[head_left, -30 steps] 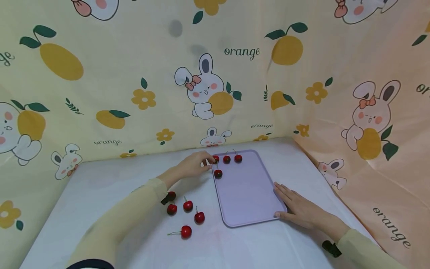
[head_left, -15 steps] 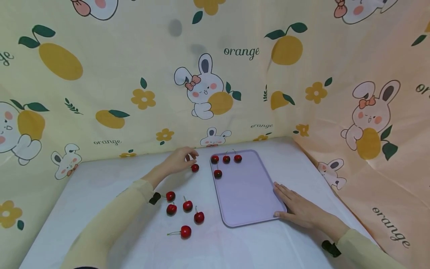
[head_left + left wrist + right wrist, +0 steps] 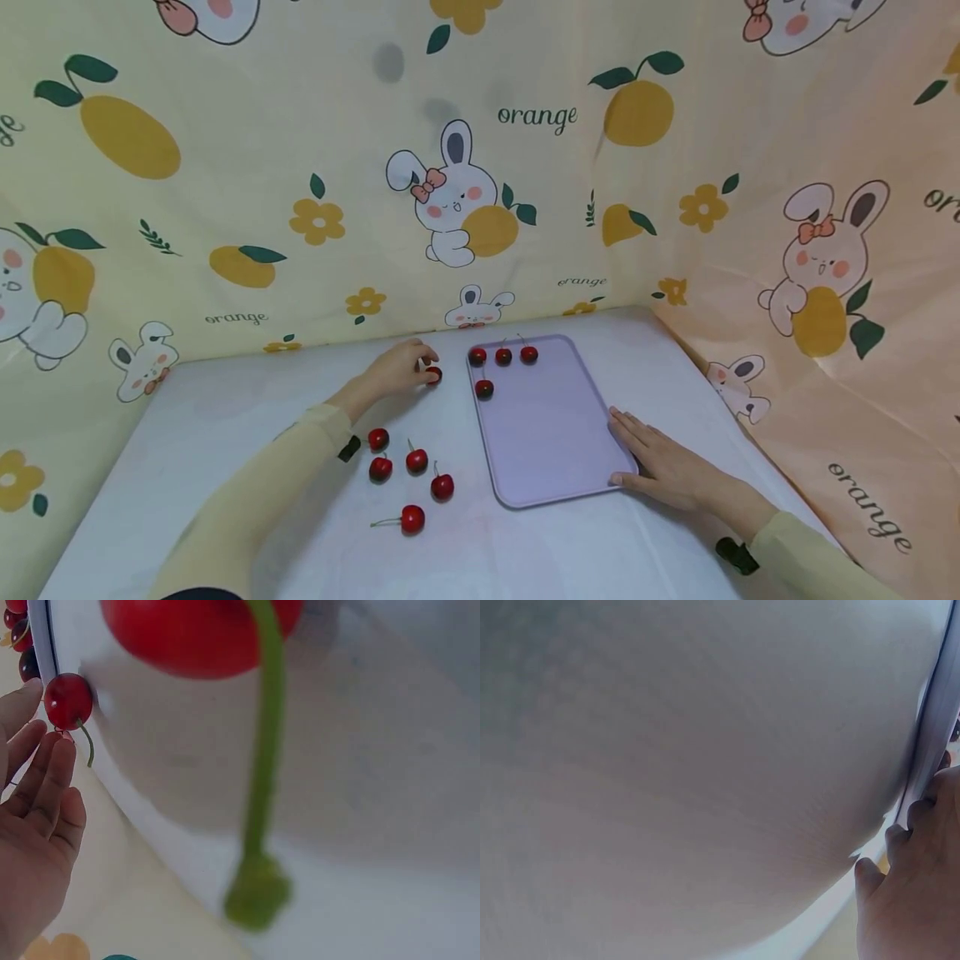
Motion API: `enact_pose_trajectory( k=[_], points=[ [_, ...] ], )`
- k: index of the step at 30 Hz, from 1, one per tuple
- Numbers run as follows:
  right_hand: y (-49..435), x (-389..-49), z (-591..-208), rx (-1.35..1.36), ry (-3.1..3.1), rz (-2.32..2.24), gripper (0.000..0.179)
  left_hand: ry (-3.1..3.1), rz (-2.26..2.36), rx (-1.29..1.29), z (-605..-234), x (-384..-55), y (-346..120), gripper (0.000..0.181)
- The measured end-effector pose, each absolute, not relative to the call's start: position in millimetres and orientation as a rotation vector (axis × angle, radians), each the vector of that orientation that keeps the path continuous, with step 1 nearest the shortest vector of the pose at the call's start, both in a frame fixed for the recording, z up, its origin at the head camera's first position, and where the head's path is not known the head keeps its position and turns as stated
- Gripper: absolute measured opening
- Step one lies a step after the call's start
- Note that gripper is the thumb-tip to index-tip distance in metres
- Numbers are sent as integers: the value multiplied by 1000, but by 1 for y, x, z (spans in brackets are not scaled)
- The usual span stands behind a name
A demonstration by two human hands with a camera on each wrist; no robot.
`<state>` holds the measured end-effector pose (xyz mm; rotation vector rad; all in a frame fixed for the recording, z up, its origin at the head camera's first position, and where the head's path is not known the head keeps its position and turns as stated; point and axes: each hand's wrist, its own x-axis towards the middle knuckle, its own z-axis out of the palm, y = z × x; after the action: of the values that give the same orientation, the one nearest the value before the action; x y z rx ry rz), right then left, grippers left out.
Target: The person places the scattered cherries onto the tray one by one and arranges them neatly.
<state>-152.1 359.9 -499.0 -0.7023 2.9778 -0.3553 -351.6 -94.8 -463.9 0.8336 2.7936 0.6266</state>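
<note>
My left hand (image 3: 399, 367) is low over the white cloth, left of the lavender tray (image 3: 555, 433). Its thumb and fingers lie around a red cherry (image 3: 435, 375), which they partly cover. In the left wrist view this cherry (image 3: 69, 701) has its green stem toward the camera, with the thumb tip at its left edge and the other fingertips just below. My right hand (image 3: 667, 462) rests against the tray's right edge with straight fingers, the thumb at the near right corner. In the right wrist view the fingers of the right hand (image 3: 915, 877) lie along the tray's side.
On the tray's far left part sit several cherries, three in a back row, among them a cherry (image 3: 503, 357), and a front cherry (image 3: 484, 389) below the left one. More loose cherries, such as a stemmed cherry (image 3: 412, 520), lie on the cloth (image 3: 315, 550). A printed curtain (image 3: 337, 125) stands behind.
My left hand first drew back leftward from the tray's far left corner, then came down around the cherry beside it. The right hand and the tray have stayed in place.
</note>
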Motion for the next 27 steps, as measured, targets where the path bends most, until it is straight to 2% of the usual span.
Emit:
enact_pose_trajectory(
  k=[8, 27],
  points=[
    [359, -151, -498, -711, 2983, -364, 88, 2805, 617, 825, -464, -348, -93, 24],
    [359, -151, -497, -711, 2978, -355, 88, 2804, 626, 895, -472, -345, -91, 26]
  ],
)
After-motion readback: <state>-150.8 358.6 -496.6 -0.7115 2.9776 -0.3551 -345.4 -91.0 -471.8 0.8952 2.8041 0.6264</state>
